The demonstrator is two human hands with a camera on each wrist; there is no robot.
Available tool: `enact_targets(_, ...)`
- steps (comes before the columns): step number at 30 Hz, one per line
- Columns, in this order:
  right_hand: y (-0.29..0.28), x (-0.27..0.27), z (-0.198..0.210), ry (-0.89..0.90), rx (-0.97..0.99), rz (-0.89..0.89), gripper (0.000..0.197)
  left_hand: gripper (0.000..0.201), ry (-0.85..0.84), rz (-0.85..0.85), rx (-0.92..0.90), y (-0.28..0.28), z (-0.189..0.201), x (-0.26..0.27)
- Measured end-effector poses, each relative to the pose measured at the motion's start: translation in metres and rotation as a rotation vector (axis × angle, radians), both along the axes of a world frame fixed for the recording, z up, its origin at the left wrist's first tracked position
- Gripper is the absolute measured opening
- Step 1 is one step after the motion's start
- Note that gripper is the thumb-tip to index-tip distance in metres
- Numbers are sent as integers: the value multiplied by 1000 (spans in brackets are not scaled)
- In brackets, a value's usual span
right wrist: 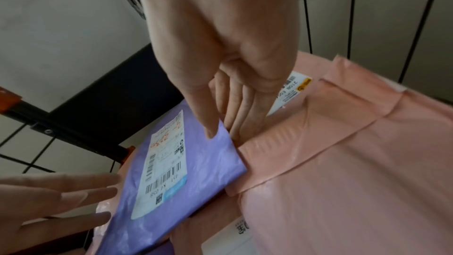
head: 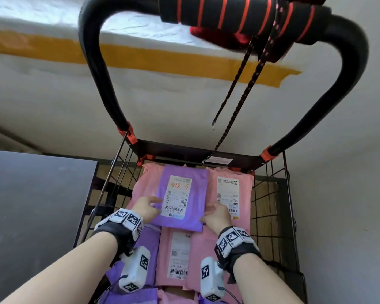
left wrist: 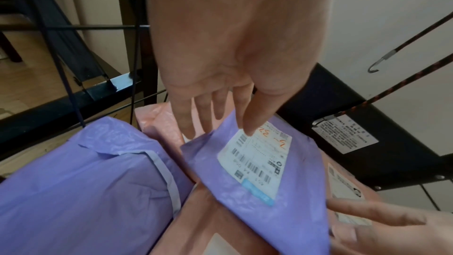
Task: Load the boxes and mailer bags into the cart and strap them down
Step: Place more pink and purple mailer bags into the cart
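Note:
A purple mailer bag point(head: 184, 220) with a white label lies on top of the pink and purple mailer bags that fill the wire cart point(head: 270, 194). My left hand point(head: 156, 205) holds its left edge, thumb on the label point(left wrist: 250, 131) and fingers tucked beneath. On the other side, my right hand point(head: 206, 213) pinches the right edge, with the thumb point(right wrist: 210, 131) on top and the fingers under it against a pink mailer bag point(right wrist: 343, 162). A black-and-red bungee cord point(head: 239, 102) hangs from the cart handle point(head: 239, 14), its hook point(head: 213, 127) dangling free.
A dark grey tabletop point(head: 31, 205) stands close on the cart's left. A second cord strand runs down to the cart's black back panel point(head: 184, 152). Behind the cart is a white wall with a yellow stripe. More mailer bags, a purple one point(head: 149, 242) and a pink one point(head: 178, 255), lie nearer to me.

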State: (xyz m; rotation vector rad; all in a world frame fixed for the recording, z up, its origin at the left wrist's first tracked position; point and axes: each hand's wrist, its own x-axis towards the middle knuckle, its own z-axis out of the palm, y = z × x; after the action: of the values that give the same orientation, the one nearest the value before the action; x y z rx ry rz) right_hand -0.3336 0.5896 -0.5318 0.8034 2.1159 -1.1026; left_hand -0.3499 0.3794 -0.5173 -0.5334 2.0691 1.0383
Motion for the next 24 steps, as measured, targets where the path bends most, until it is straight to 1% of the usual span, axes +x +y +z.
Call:
enact_targets(3,-7,5,1,-21,-10,36,44,42,5,-47,-19,6,6,6)
enact_targets(6,-15,8,-9,-3,27,70,41,42,0,-53,-3,10,-6,14)
enact_targets(9,-20,11,-15,19,75,88,39,40,-9,-72,-32,5,-17,25)
enact_targets(11,-19,17,-8,18,93,106,38,37,-3,-88,-55,0,-20,33)
enact_targets(13,-16,24,9,4,133,151,34,33,-3,-89,-66,-3,-15,39)
enact_targets(16,-11,36,44,-19,186,238,33,31,23,-127,-98,-3,11,45)
enact_targets(19,-11,52,85,-19,277,335,30,38,77,-247,-153,0,54,56)
enact_targets(22,-16,71,125,38,319,388,30,41,147,-326,-195,1,103,73)
enact_targets(24,-23,87,151,93,329,421,26,39,217,-358,-233,-2,135,91)
